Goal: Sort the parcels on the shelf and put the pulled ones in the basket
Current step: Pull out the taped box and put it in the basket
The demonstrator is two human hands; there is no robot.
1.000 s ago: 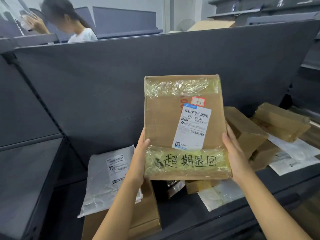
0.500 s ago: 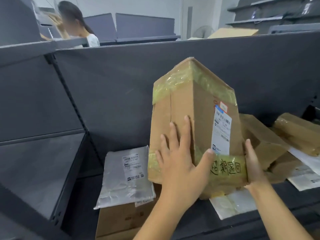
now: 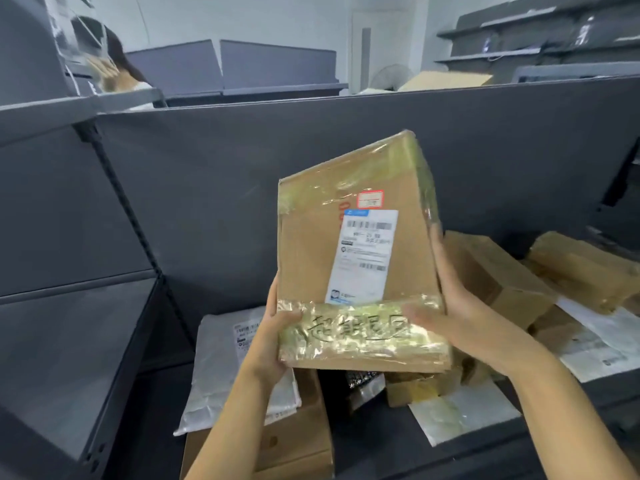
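Note:
I hold a brown cardboard parcel upright above the shelf, tilted a little to the right. It bears a white shipping label, a small red sticker, yellowish tape bands and black handwriting on the lower band. My left hand grips its lower left edge. My right hand clasps its lower right side, thumb across the front tape. No basket is in view.
On the dark grey shelf lie a grey poly mailer, a flat carton under it, cardboard boxes at right and white mailers. A dark back panel rises behind. A person stands beyond, upper left.
The parcel has been turned back from corner-on, so its labelled face points at me. My left hand slid from the side face to the lower left edge; the view shifted left.

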